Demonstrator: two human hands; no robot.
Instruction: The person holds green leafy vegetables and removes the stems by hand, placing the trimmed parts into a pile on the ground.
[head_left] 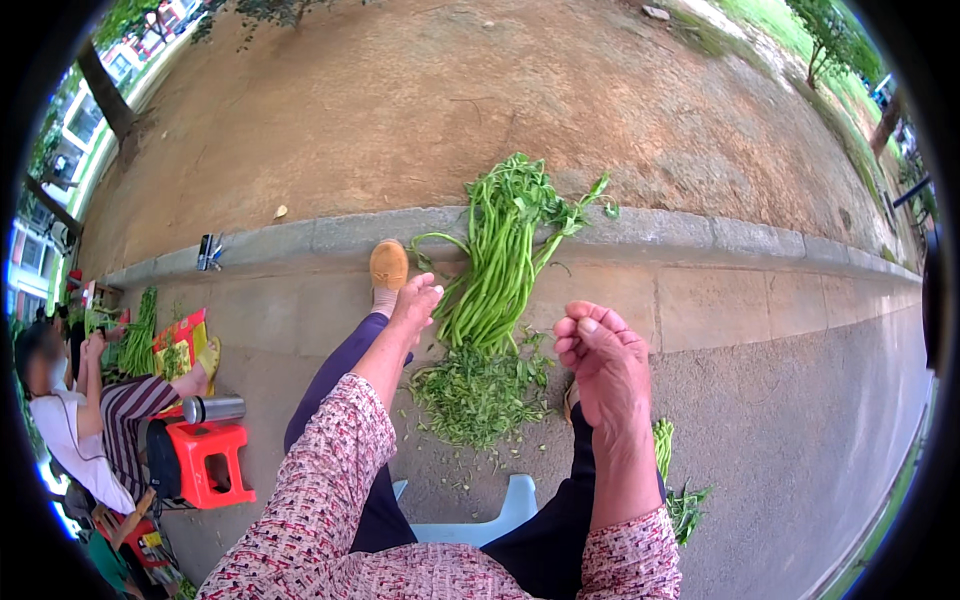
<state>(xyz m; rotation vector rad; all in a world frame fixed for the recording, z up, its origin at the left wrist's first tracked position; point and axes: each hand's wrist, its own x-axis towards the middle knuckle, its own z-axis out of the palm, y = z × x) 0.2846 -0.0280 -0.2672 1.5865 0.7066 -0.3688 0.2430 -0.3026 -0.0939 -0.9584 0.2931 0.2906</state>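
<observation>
A pile of long green leafy stalks lies across the kerb in front of me, leaf ends away from me. On the ground at its near end is a heap of plucked leaves and scraps. My left hand hovers just left of the stalks, fingers loosely bent and apart, with nothing seen in it. Right of the pile my right hand is raised, thumb pressed to the curled fingers. Whatever it pinches, if anything, is too small to make out.
A pale blue stool is under me. Beside my right leg lies another bunch of green stalks. At left, a person sits by a red stool, a steel flask and more greens. The stone kerb borders bare soil.
</observation>
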